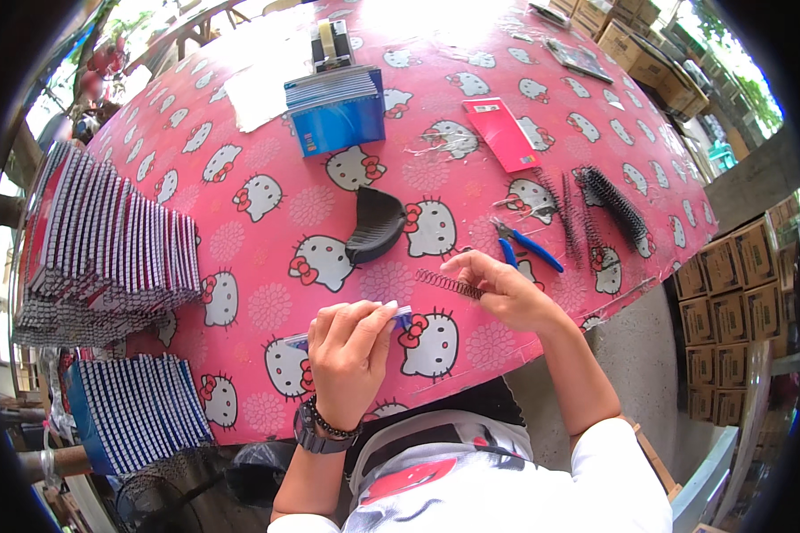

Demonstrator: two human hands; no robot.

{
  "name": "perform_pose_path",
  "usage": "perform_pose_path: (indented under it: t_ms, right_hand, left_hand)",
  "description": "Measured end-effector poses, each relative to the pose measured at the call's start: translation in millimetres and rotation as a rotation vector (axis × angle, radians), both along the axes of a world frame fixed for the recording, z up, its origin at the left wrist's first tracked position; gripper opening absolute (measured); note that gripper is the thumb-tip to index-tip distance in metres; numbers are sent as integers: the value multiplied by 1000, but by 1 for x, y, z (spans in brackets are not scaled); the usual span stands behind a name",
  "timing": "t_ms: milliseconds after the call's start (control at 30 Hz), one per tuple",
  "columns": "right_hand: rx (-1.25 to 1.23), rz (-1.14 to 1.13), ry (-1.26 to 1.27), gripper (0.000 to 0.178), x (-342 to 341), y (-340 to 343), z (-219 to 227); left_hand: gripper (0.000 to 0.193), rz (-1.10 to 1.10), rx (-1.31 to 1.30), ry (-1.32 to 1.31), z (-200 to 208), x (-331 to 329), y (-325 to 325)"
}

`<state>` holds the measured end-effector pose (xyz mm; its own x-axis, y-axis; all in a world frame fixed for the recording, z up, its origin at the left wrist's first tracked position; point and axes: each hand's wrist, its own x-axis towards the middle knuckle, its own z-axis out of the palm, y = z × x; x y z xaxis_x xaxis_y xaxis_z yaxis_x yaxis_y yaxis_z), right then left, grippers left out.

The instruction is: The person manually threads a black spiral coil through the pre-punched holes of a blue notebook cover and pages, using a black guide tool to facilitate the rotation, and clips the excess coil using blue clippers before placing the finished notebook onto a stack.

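My left hand is closed around a thin blue notebook, held on edge near the table's front. Most of the notebook is hidden behind the fingers. In my right hand a dark wire spiral coil is pinched, its free end pointing left toward the notebook's right end. Blue-handled cutting pliers lie just beyond the right hand. A black curved scoop-like piece rests on the table ahead of both hands. More dark spiral coils lie in a bunch to the right.
Tall stacks of spiral-bound notebooks stand at the left, with blue-covered ones below. Farther off are a blue notebook pile, a tape dispenser and a pink booklet. Brown cartons are stacked right of the pink patterned table.
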<state>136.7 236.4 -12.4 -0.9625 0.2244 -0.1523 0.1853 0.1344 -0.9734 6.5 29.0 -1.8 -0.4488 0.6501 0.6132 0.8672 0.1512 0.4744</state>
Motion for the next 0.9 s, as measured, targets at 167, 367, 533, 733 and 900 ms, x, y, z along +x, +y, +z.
perform_pose_path:
  t_ms: [167, 367, 533, 733, 900]
  right_hand:
    - [-19, 115, 60, 50, -7, -20, 19]
    - [297, 26, 294, 23, -9, -21, 25]
    - [439, 10, 353, 22, -13, -18, 25]
    - [532, 11, 404, 26, -17, -19, 23]
    - [531, 85, 472, 26, -17, -14, 18]
  left_hand:
    - [22, 13, -23, -29, -1, -1, -5]
    - [23, -30, -16, -30, 4, -3, -3]
    - [23, -41, -20, -38, 4, 0, -6]
    - [22, -46, -20, -43, 5, 0, -6]
    - [21, -51, -21, -43, 6, 1, -6]
